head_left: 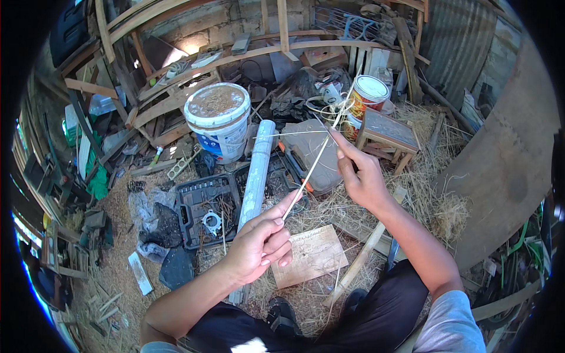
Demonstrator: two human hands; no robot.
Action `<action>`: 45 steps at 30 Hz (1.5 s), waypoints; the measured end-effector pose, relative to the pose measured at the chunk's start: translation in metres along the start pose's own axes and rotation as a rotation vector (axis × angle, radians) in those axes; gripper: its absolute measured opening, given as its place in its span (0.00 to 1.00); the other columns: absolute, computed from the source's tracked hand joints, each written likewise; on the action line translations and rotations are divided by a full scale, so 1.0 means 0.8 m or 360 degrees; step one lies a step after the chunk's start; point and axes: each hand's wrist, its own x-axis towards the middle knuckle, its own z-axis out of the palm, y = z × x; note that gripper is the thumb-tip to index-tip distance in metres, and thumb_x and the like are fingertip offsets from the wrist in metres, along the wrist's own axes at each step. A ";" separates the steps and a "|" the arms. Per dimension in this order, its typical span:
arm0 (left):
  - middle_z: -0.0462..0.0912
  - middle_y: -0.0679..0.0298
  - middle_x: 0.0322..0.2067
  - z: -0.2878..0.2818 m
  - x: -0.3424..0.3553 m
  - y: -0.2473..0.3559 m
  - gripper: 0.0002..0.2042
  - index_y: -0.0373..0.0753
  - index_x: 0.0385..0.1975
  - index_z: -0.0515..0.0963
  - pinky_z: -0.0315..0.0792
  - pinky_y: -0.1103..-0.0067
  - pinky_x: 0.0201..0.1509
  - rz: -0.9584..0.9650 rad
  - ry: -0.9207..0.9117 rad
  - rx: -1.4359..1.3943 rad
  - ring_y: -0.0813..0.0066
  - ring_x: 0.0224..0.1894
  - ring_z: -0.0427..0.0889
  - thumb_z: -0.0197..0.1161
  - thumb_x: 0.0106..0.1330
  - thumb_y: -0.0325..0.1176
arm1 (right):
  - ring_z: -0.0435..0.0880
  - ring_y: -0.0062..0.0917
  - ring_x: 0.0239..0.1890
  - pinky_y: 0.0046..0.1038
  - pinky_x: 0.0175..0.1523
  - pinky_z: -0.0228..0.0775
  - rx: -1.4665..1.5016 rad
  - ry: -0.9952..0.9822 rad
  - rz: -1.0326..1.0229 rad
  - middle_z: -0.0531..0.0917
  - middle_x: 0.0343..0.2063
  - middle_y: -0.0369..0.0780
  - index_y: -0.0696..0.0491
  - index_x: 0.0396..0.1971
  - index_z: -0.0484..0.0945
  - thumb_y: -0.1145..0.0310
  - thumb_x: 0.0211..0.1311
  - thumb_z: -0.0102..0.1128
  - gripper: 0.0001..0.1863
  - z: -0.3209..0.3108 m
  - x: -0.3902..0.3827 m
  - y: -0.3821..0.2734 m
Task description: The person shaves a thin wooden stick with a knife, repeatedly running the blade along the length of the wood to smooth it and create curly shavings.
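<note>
Thin pale strip [304,184], held in mid-air in front of the person, above the littered floor. Long axis runs slantwise: near end at the left hand, far part up and to the right, past the right hand, toward the paint tins [369,93] in the background. Mostly straight, and tilted in view.

Left hand [262,244] grasps the near end, pinched between thumb and forefinger, other fingers curled in. Right hand [363,177] is partly closed further up, forefinger stretched out to the strip, thumb tucked beneath. A slim dark edge at that fingertip could be a blade, too thin to confirm. A fine strand [289,134] crosses there, sticking out leftward.

Step in hand, as I judge it: working along the strip's length with the right hand while the left hand steadies the end. Next move calls for a firm left pinch, the strip kept in line, and the right hand guided along the axis with light, even pressure; left fingers clear of any edge.

Around: wooden board [311,257] lies on the floor below the hands; grey-blue pipe [257,173] to the left, open tool case [194,203] beside it, white bucket [218,126] behind. Closed grey case [309,147] lies beyond the strip, small wooden stool [389,130] to the right, straw-like shavings [450,215] scattered near it.
</note>
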 end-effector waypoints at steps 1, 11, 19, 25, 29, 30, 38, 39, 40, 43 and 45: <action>0.49 0.76 0.09 -0.005 0.004 -0.004 0.28 0.45 0.73 0.52 0.66 0.78 0.26 -0.0013 0.0028 0.0080 0.85 0.10 0.54 0.38 0.71 0.30 | 0.83 0.27 0.37 0.28 0.47 0.73 0.0116 -0.0001 0.0095 0.84 0.35 0.47 0.52 0.66 0.68 0.76 0.68 0.49 0.25 -0.002 0.000 0.000; 0.67 0.68 0.15 -0.014 0.016 -0.020 0.29 0.44 0.73 0.51 0.70 0.78 0.26 -0.0161 -0.0013 0.0384 0.81 0.13 0.64 0.41 0.71 0.32 | 0.76 0.12 0.33 0.20 0.43 0.71 0.0716 0.0042 0.0491 0.85 0.38 0.33 0.60 0.57 0.75 0.64 0.75 0.48 0.19 0.001 -0.004 -0.005; 0.71 0.65 0.19 -0.007 0.017 -0.013 0.29 0.44 0.72 0.53 0.64 0.83 0.14 -0.0068 -0.0125 -0.0228 0.83 0.11 0.63 0.43 0.69 0.32 | 0.71 0.08 0.29 0.18 0.37 0.68 0.0728 -0.0168 0.0006 0.81 0.27 0.30 0.58 0.58 0.76 0.65 0.75 0.50 0.18 0.028 -0.028 -0.042; 0.69 0.66 0.17 -0.006 0.009 -0.009 0.31 0.40 0.71 0.54 0.58 0.88 0.12 -0.0088 -0.0131 -0.0242 0.85 0.11 0.60 0.43 0.64 0.30 | 0.62 0.09 0.23 0.17 0.27 0.54 0.0856 -0.0104 0.0213 0.67 0.20 0.26 0.58 0.60 0.74 0.65 0.76 0.48 0.19 0.017 -0.022 -0.049; 0.67 0.66 0.16 -0.004 0.009 -0.008 0.33 0.39 0.71 0.54 0.55 0.89 0.11 -0.0105 -0.0132 -0.0228 0.86 0.10 0.58 0.43 0.61 0.28 | 0.63 0.09 0.23 0.17 0.28 0.56 0.0823 -0.0066 0.0210 0.68 0.20 0.26 0.59 0.59 0.74 0.65 0.76 0.49 0.19 0.013 -0.020 -0.051; 0.67 0.67 0.15 -0.004 0.009 -0.007 0.33 0.39 0.71 0.55 0.55 0.89 0.11 -0.0103 -0.0137 -0.0246 0.86 0.10 0.58 0.43 0.60 0.28 | 0.63 0.09 0.24 0.16 0.28 0.56 0.0797 -0.0047 0.0228 0.68 0.20 0.27 0.59 0.59 0.74 0.65 0.76 0.48 0.19 0.014 -0.020 -0.051; 0.62 0.71 0.12 -0.005 0.006 0.004 0.33 0.42 0.70 0.57 0.55 0.89 0.11 -0.0013 -0.0025 -0.0483 0.85 0.10 0.56 0.43 0.60 0.28 | 0.73 0.19 0.19 0.27 0.26 0.67 0.0406 -0.0153 -0.0646 0.77 0.21 0.35 0.52 0.63 0.71 0.76 0.63 0.57 0.26 0.034 -0.031 -0.044; 0.61 0.72 0.12 -0.006 0.004 0.007 0.32 0.43 0.70 0.58 0.55 0.89 0.11 0.0029 0.0042 -0.0477 0.85 0.10 0.56 0.43 0.61 0.28 | 0.74 0.23 0.18 0.29 0.25 0.68 0.0222 -0.0445 -0.0724 0.76 0.21 0.37 0.48 0.64 0.71 0.77 0.59 0.58 0.30 0.028 -0.037 -0.051; 0.61 0.72 0.12 -0.006 0.003 0.008 0.32 0.43 0.70 0.58 0.55 0.89 0.11 0.0032 0.0043 -0.0476 0.85 0.10 0.56 0.43 0.61 0.28 | 0.75 0.27 0.18 0.32 0.25 0.70 0.0029 -0.0734 -0.0795 0.75 0.21 0.39 0.45 0.65 0.70 0.78 0.54 0.60 0.34 0.023 -0.041 -0.060; 0.59 0.73 0.11 -0.008 -0.003 0.010 0.29 0.48 0.69 0.60 0.56 0.88 0.11 0.0017 0.0052 -0.0521 0.85 0.10 0.57 0.42 0.64 0.28 | 0.73 0.29 0.17 0.33 0.22 0.69 -0.0040 -0.0549 -0.0758 0.71 0.20 0.39 0.38 0.65 0.71 0.78 0.53 0.61 0.36 0.030 -0.038 -0.061; 0.57 0.73 0.11 -0.011 -0.008 0.011 0.27 0.51 0.68 0.62 0.53 0.87 0.10 -0.0049 0.0035 -0.0690 0.85 0.10 0.55 0.41 0.66 0.29 | 0.73 0.29 0.17 0.33 0.22 0.69 -0.0096 -0.0414 -0.0730 0.71 0.20 0.39 0.38 0.65 0.71 0.78 0.53 0.61 0.36 0.033 -0.035 -0.061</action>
